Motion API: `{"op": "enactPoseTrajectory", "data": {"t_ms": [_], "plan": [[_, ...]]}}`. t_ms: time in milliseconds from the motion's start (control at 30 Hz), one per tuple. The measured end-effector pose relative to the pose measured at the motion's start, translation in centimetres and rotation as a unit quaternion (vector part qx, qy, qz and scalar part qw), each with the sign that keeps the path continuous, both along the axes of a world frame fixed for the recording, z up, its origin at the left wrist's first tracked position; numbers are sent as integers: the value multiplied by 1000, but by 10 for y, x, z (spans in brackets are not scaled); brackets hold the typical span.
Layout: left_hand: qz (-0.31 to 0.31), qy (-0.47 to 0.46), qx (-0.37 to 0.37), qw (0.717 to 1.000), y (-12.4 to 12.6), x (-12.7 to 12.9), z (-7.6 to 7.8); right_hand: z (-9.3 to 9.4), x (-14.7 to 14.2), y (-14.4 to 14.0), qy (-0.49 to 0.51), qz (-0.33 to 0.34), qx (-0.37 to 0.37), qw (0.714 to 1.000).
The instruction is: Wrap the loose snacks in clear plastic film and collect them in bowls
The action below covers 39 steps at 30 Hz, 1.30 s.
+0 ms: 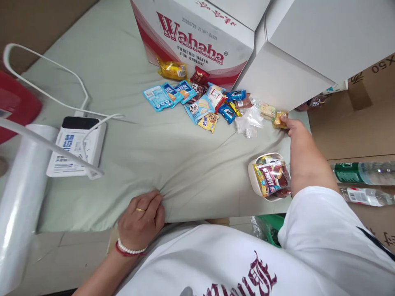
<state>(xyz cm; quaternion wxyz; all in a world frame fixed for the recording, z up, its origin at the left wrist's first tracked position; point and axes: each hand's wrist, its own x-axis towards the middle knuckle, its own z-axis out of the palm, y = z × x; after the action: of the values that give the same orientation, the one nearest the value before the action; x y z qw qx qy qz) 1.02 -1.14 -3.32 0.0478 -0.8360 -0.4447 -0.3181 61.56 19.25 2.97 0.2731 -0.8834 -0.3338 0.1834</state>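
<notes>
My right hand reaches out to the far right of the pale green cloth and pinches a small golden snack packet. My left hand, wearing a ring and a bead bracelet, rests curled on the cloth's near edge and bunches the fabric. A scatter of small snack packets in blue, yellow and red lies in front of the Wahaha box. A small white basket holding several packets sits just left of my right forearm.
A white box overhangs the packets at the right. A white device with cables lies at the left, beside a roll of clear film and something red. Water bottles and brown cartons stand at the right.
</notes>
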Motion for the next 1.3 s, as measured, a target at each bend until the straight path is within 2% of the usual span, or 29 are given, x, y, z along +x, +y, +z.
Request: {"op": "enactPoseTrajectory", "data": {"t_ms": [133,267,367,467,533,600,700,800,867,933,1033,1167,1233,1300], "plan": [[2,1,5,1000,0,0,-1,1,-2,-13,66,-81,34,994],[-1,2,12,1000,0,0,0,20,-12,-52,75,-109,108,985],[-5,4,18,1000,0,-1,-1,46,-18,-99,91,-100,166,977],[-6,0,22,1000,0,-1,-2,74,-25,-159,129,-54,236,962],[-5,0,24,1000,0,-1,-3,85,-33,-198,151,-33,251,955],[-6,3,24,1000,-1,-1,-4,84,-47,-229,176,-23,239,955],[-4,6,23,1000,-1,-1,-5,64,-75,-255,170,13,186,968],[-5,4,30,1000,-1,-2,-6,35,-99,-260,2,44,71,996],[-9,3,32,999,-1,-2,-6,21,-106,-258,-130,49,-4,990],[-12,1,29,1000,-1,-1,-6,14,-106,-257,-192,56,-39,979],[-9,-1,25,1000,-1,-1,-5,15,-100,-258,-176,85,-43,980],[-2,5,22,1000,-2,0,-4,35,-76,-255,-92,100,-40,990],[-1,7,19,1000,-2,-1,-3,50,-58,-241,-60,70,-14,996],[0,6,15,1000,-2,-1,-4,62,-40,-211,-64,60,9,996]]}}
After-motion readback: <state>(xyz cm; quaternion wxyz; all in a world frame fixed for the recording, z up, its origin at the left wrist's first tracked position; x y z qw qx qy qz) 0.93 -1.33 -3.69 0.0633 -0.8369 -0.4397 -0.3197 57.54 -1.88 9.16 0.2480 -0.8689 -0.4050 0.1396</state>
